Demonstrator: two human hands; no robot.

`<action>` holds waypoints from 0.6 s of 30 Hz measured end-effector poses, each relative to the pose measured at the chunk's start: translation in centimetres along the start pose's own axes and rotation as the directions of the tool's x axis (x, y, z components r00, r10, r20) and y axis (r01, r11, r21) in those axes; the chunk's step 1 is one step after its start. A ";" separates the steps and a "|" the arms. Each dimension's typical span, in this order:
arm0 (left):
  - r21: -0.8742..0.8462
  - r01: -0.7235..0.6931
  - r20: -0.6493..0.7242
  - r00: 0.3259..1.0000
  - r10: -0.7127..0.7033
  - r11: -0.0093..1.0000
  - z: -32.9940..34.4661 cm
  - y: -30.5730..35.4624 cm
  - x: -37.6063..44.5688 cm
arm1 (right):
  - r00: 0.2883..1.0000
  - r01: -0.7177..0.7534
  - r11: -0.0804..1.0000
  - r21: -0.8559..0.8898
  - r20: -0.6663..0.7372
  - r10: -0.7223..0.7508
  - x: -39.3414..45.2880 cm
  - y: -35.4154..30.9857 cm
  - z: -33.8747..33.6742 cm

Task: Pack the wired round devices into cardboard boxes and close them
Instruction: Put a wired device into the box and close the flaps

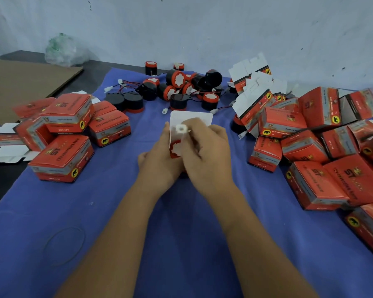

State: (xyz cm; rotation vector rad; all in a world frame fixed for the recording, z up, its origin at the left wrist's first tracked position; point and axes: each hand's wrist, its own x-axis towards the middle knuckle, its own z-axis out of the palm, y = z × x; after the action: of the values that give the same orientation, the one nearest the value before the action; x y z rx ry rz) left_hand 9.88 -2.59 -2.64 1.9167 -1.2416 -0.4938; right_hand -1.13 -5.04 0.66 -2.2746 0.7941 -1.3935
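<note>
On blue cloth (181, 222) | open box (191, 118) flap points away | left hand (159, 162) grips box | right hand (205, 151) pinches connector (180, 129)

1. The printed cardboard boxes (67, 114) look glossy red outside, plain matt white inside.
2. The round devices (178, 79) are smooth black and red plastic.
3. A matt blue cloth (181, 233) covers the tabletop.
4. The brown cardboard sheet (19, 82) looks dull.

Open box (191, 119) at centre, white flap up, with a red-and-white round device (176, 149) sitting inside and its white plug (180, 128) poking above. Loose black-and-red devices (177, 87) are heaped behind; closed red boxes (66, 157) are piled left and right (314, 183).
</note>
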 end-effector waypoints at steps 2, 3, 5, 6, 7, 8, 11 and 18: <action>-0.232 -0.020 -0.011 1.000 0.018 0.972 -0.3 0.4 -0.6 | 0.984 -0.175 0.974 0.144 0.002 0.177 0.3 -0.1 -0.7; -0.297 -0.019 -0.018 1.000 0.014 0.955 -0.4 0.4 -0.7 | 0.968 -0.247 0.922 0.299 0.029 0.249 0.5 0.0 -1.1; -0.349 0.003 -0.030 0.999 -0.015 0.937 -0.5 0.3 -0.8 | 0.928 -0.345 0.738 0.581 0.091 0.362 0.8 0.2 -1.8; -0.352 0.015 -0.028 0.999 -0.026 0.936 -0.5 0.3 -0.8 | 0.910 -0.377 0.692 0.615 0.105 0.402 0.9 0.4 -2.0; -0.338 0.019 -0.031 0.999 -0.031 0.941 -0.5 0.5 -0.8 | 0.895 -0.411 0.705 0.577 0.108 0.433 0.9 0.5 -2.0; -0.314 0.020 -0.037 0.999 -0.034 0.949 -0.4 0.7 -0.9 | 0.889 -0.432 0.749 0.502 0.101 0.446 0.9 0.9 -1.8; -0.283 0.003 -0.078 0.997 -0.026 0.959 -0.2 0.7 -1.1 | 0.897 -0.433 0.823 0.369 0.083 0.434 0.9 1.5 -1.2; -0.346 0.014 -0.069 0.997 -0.041 0.938 0.0 0.5 -0.6 | 0.920 -0.392 0.913 0.110 0.038 0.390 0.5 3.5 -0.5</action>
State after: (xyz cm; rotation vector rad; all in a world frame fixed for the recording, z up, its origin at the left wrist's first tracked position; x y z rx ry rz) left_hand 9.32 -2.11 -2.30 1.6400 -1.0052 -0.6056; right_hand -2.38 -8.06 -0.68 -1.9014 1.0656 -1.1981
